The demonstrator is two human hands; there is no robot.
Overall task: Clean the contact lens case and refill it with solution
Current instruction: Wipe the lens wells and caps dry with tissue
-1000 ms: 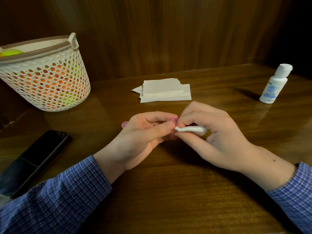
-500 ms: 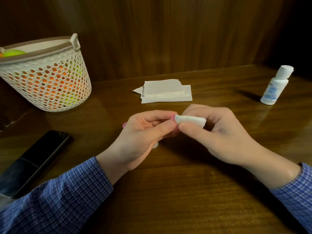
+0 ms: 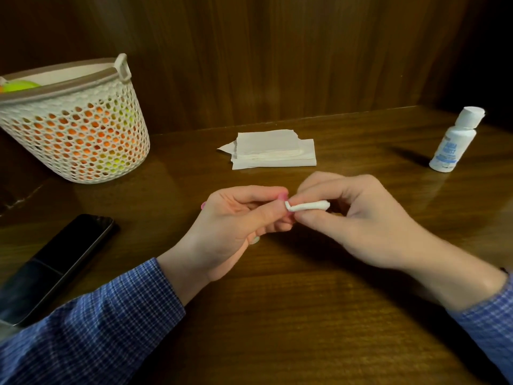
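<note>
We see one wooden surface [image 3: 277,315] carrying everything, backed by one dark wood-panelled wall [image 3: 277,51]. On it, at the far left, stands one white perforated basket [image 3: 75,140] with orange and yellow-green things showing through its holes; their number we cannot tell. One dark phone [image 3: 52,265] lies flat at the near left, well apart from the basket. Two arms in blue checked sleeves reach in, and two hands meet near the middle. One small stack of white tissues [image 3: 273,150] lies beyond the hands; the sheets in it we cannot count. One white solution bottle [image 3: 454,140] with blue print stands upright at the far right, its cap on, well apart from both hands. The left hand [image 3: 236,223] has its grip curled round one pink contact lens case [image 3: 283,196], held above the surface and mostly hidden, with pink showing only at the fingertips and behind the knuckles. The right hand [image 3: 352,215] pinches one rolled white tissue [image 3: 308,206] between thumb and fingers, its bent tip touching the case.
</note>
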